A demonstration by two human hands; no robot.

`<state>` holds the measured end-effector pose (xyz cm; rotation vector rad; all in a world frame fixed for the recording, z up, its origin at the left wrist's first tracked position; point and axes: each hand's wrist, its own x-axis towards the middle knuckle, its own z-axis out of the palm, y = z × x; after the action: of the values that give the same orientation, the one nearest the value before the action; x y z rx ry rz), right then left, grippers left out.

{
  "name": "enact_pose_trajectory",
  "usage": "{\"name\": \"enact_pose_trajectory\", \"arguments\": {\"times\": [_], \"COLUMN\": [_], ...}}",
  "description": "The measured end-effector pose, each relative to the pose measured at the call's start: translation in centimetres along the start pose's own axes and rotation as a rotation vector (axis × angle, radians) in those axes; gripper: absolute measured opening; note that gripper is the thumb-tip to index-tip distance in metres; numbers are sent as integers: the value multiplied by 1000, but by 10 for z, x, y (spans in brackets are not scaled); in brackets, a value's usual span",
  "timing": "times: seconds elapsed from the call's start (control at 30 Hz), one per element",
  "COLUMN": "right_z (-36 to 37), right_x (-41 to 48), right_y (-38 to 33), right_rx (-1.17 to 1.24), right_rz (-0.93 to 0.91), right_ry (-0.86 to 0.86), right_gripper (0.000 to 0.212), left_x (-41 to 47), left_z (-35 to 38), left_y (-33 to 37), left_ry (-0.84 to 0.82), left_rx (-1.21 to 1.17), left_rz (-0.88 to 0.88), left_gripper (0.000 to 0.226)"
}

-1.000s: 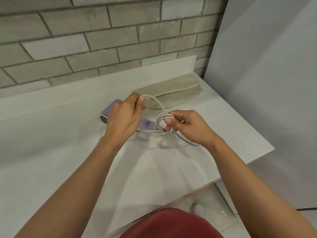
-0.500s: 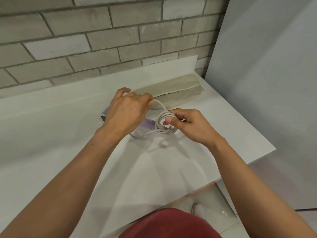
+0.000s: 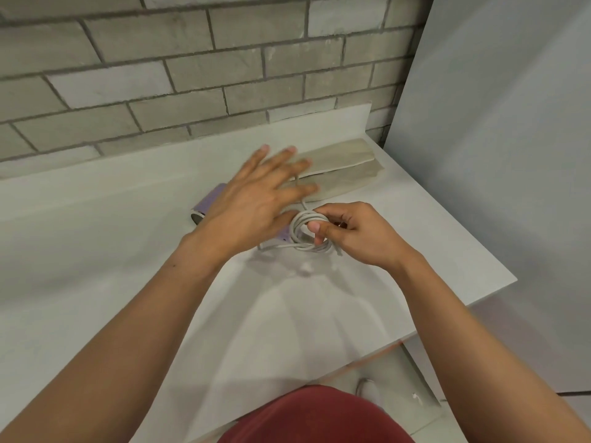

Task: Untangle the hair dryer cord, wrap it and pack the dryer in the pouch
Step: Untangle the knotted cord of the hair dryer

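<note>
Cord [image 3: 295, 231] coiled, right hand [image 3: 361, 235] pinching it

A smooth white countertop slab [image 3: 96, 251] fills the left and middle of the frame, with a low white upstand along its back edge. Its right edge runs diagonally down to a corner at mid right. From there the front edge slants back toward the bottom centre.

Two things lie directly on it. A flat beige fabric pouch [image 3: 345, 174] sits in the upper centre-right, near the back right corner, its paler flap folded over the top. Just left of it and nearer the front lies a lilac plastic hair dryer [image 3: 211, 201] – only its dark-rimmed left end shows plainly. A pale grey cord [image 3: 295, 228] is looped at the dryer's right end – whether it rests on the slab cannot be told.
</note>
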<state>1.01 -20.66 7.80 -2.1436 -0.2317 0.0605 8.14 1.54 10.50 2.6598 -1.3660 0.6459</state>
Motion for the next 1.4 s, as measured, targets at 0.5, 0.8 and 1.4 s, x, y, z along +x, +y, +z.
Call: {"name": "enact_pose_trajectory", "arguments": {"times": [0.5,0.8,1.4], "right_z": [2,7,-5], "right_x": [-7,-4,-10], "right_y": [5,1,-2], "right_rx": [148,297,211], "right_rz": [24,48,29], "right_ry": [20,66,39], "right_gripper": [16,13,15], "left_x": [-9,-15,15], "left_z": [8,-3,-6], "left_y": [-9,-3,-2], "left_ry": [227,154,-24], "left_rx": [-92,-165,60], "left_rz": [-560,-654,-150], "left_gripper": [42,31,51]}}
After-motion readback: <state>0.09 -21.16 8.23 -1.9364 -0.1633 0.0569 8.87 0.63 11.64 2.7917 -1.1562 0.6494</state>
